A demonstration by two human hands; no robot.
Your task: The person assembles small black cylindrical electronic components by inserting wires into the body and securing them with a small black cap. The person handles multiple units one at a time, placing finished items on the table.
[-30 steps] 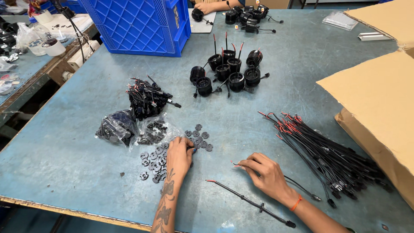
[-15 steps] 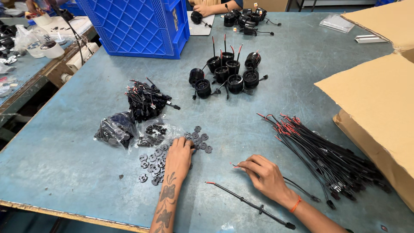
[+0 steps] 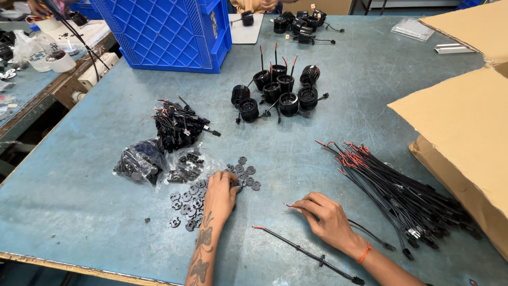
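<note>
With the left hand (image 3: 221, 191) curled flat on the scattered grey discs (image 3: 193, 201) and the right hand (image 3: 325, 218), just right of those discs, pinching a black lead (image 3: 365, 230), any sideways sweep would likely scatter discs across the table (image 3: 79, 175).

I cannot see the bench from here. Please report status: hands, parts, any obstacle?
Left hand on small black discs, grip on one. Right hand pinching black wire. Second wire lies beside; nothing between.

Both arms are bare of sleeves — a dark tattoo runs along the left forearm (image 3: 202, 249), an orange band (image 3: 363, 253) circles the right wrist.
</note>
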